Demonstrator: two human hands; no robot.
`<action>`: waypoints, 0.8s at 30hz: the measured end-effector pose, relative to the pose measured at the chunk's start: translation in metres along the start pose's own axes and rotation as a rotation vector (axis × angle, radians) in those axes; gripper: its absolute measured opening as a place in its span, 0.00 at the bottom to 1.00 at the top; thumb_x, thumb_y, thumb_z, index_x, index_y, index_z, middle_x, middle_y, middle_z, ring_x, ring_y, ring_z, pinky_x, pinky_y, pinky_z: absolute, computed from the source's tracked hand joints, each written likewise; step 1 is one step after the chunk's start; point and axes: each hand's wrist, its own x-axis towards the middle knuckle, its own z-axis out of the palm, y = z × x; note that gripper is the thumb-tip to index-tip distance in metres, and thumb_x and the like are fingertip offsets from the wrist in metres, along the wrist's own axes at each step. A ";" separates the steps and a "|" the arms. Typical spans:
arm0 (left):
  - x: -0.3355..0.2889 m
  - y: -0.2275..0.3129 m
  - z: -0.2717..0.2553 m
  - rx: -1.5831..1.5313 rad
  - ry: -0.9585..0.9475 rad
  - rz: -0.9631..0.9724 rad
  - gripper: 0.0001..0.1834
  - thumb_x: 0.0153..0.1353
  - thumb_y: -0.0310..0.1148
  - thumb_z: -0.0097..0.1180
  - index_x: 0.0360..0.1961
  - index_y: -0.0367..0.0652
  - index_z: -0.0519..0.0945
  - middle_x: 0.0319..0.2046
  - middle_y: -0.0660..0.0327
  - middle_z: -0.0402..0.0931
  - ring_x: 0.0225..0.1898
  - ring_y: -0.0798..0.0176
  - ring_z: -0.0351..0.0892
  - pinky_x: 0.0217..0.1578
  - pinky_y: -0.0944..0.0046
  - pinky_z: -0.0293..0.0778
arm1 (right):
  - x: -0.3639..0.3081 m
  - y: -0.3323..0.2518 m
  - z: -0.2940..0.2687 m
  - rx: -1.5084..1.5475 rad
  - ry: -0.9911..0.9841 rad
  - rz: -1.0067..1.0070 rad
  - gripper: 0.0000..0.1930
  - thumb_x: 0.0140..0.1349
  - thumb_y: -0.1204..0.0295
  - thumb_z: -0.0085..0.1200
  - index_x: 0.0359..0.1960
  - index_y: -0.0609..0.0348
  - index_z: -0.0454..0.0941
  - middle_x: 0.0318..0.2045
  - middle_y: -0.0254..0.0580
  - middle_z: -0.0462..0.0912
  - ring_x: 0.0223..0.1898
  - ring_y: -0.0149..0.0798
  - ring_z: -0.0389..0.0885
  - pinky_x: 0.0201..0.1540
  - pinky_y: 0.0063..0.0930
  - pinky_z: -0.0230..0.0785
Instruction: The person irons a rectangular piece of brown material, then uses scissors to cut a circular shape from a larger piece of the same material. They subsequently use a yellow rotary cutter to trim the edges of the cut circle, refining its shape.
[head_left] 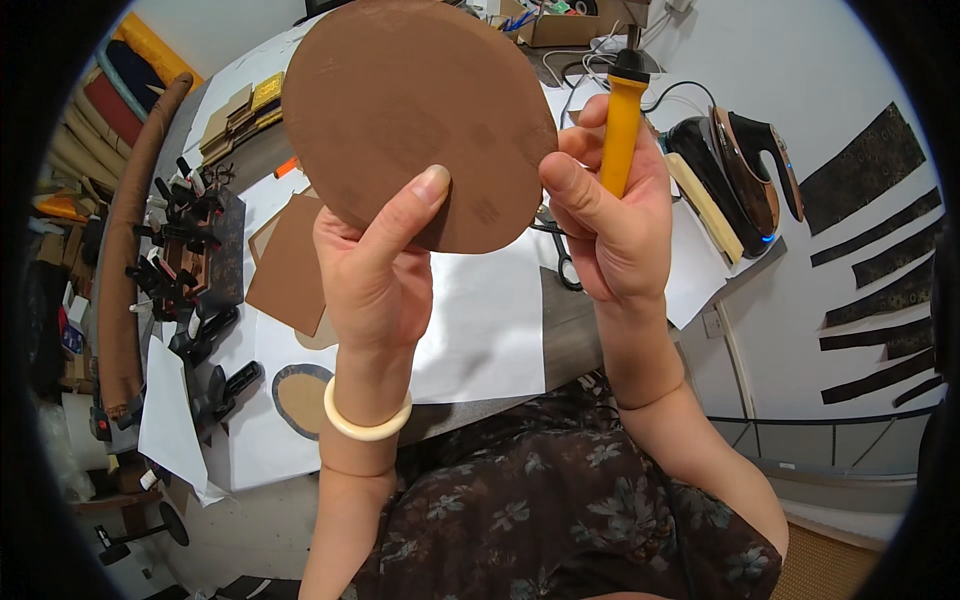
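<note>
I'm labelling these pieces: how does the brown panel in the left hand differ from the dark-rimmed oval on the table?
The brown panel is borderless brown; the dark-rimmed oval has a tan middle. The brown panel is held up in the left hand; the dark-rimmed oval lies on white paper. Both have curved edges.

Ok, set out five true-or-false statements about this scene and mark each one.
1. The left hand holds a brown oval panel. True.
2. Only one hand is holding something. False: the right hand grips a yellow-handled tool.
3. An iron is to the right of both hands. True.
4. Both wrists are unadorned. False: a pale bangle circles the left one.
5. Dark strips are on the wall at the right. True.
</note>
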 end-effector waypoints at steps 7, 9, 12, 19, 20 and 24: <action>-0.002 -0.003 0.003 -0.046 0.047 -0.155 0.22 0.61 0.25 0.56 0.56 0.32 0.69 0.50 0.53 0.76 0.52 0.59 0.77 0.55 0.59 0.74 | 0.000 0.022 -0.008 0.138 -0.029 -0.008 0.24 0.55 0.71 0.67 0.49 0.52 0.67 0.33 0.31 0.81 0.24 0.18 0.74 0.21 0.10 0.57; -0.002 -0.005 0.005 -0.074 0.065 -0.192 0.23 0.62 0.26 0.55 0.57 0.31 0.68 0.50 0.53 0.76 0.53 0.59 0.77 0.55 0.58 0.74 | -0.001 0.024 -0.008 0.170 -0.059 -0.026 0.24 0.56 0.69 0.67 0.50 0.52 0.65 0.33 0.30 0.81 0.22 0.17 0.71 0.20 0.10 0.56; -0.003 -0.009 0.008 -0.138 0.062 -0.236 0.23 0.62 0.27 0.55 0.57 0.31 0.69 0.49 0.53 0.76 0.53 0.59 0.76 0.54 0.57 0.74 | 0.000 0.027 -0.004 0.193 -0.088 -0.080 0.25 0.57 0.68 0.66 0.51 0.52 0.64 0.33 0.30 0.81 0.22 0.17 0.70 0.20 0.10 0.55; -0.003 -0.012 0.010 -0.229 0.117 -0.270 0.19 0.62 0.26 0.56 0.54 0.34 0.72 0.48 0.56 0.77 0.51 0.61 0.77 0.53 0.59 0.74 | -0.003 0.021 -0.012 0.039 -0.006 -0.125 0.18 0.67 0.61 0.55 0.51 0.53 0.64 0.32 0.35 0.80 0.19 0.17 0.66 0.18 0.11 0.54; -0.002 -0.011 0.010 -0.215 0.127 -0.242 0.18 0.61 0.25 0.57 0.52 0.36 0.74 0.47 0.57 0.78 0.50 0.63 0.78 0.52 0.60 0.74 | -0.005 0.019 -0.020 0.000 -0.005 -0.176 0.17 0.71 0.58 0.47 0.52 0.56 0.66 0.29 0.35 0.77 0.17 0.17 0.61 0.17 0.12 0.50; -0.001 -0.004 0.005 -0.158 0.160 -0.132 0.15 0.59 0.23 0.59 0.48 0.37 0.77 0.45 0.58 0.79 0.48 0.64 0.79 0.52 0.61 0.74 | -0.026 0.007 -0.043 -0.219 0.172 -0.191 0.18 0.73 0.60 0.43 0.48 0.66 0.73 0.25 0.28 0.71 0.19 0.16 0.58 0.18 0.13 0.46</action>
